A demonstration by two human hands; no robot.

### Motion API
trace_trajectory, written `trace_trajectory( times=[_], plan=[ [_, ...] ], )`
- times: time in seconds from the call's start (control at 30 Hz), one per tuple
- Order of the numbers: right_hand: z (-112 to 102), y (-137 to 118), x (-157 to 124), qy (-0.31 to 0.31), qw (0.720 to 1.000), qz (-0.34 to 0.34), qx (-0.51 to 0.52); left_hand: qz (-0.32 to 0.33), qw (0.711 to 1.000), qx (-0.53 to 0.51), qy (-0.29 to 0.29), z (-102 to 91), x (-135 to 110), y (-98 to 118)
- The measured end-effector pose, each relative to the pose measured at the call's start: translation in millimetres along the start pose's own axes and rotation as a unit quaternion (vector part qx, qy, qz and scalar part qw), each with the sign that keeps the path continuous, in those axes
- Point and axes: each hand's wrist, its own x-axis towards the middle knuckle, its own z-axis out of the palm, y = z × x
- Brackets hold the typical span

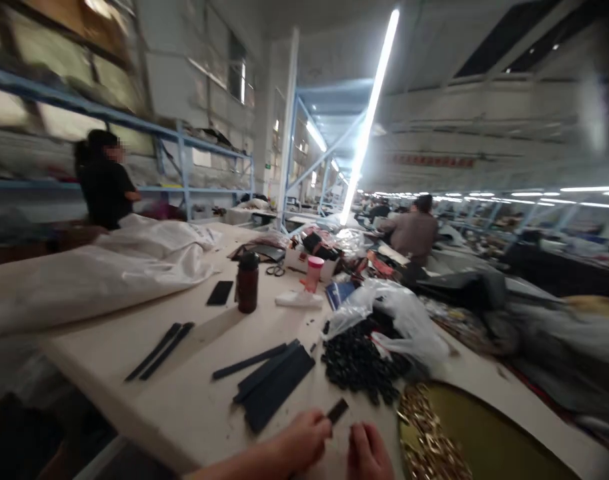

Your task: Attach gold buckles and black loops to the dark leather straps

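My left hand (304, 441) is closed on a short dark strip (338, 411), whose end sticks out past the fingertips. Just to its right, my right hand (369, 455) has its fingers pinched together, and anything between them is too small to make out. Beyond the left hand lies a fanned stack of black strips (277, 387) on the pale table (199, 413). A heap of small black pieces (357, 357) spills from a clear plastic bag (409, 320) beyond my right hand. Gold-coloured metal pieces (429, 433) lie in a round tray (489, 427) at the right.
Two more black strips (159, 351) lie at the left. Farther back are a dark bottle (247, 283), a black phone-like slab (219, 293), scissors (275, 271) and a pink-lidded cup (313, 273). White sheeting (109, 273) covers the far left. Two people (104, 180) are in the background.
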Motion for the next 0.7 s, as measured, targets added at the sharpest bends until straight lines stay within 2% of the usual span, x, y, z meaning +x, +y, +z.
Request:
trace_trajectory(
  times=[0.07, 0.17, 0.27, 0.43, 0.57, 0.63, 0.7],
  plan=[
    [-6, 18, 4, 0.028, 0.999, 0.015, -0.005, -0.028, 0.998, -0.051, -0.002, 2.4, 6, -1],
    [-16, 31, 26, 0.012, 0.998, -0.027, -0.062, -0.057, 0.991, -0.115, -0.02, -8.3, 13, 3],
    [-27, 30, 55, 0.006, 0.987, -0.055, -0.153, -0.083, 0.98, -0.178, -0.028, -17.3, 15, 6],
    [-34, 16, 91, -0.006, 0.96, -0.088, -0.267, -0.086, 0.971, -0.216, -0.052, -19.3, 19, 4],
    [-25, 11, 98, -0.039, 0.932, -0.102, -0.346, -0.089, 0.971, -0.218, -0.043, -17.6, 20, -3],
    [-22, 16, 94, -0.046, 0.917, -0.118, -0.377, -0.076, 0.972, -0.219, -0.041, -16.4, 19, -8],
    [-21, 26, 91, -0.047, 0.892, -0.147, -0.426, -0.053, 0.978, -0.195, -0.041, -17.1, 20, -13]
  ],
)
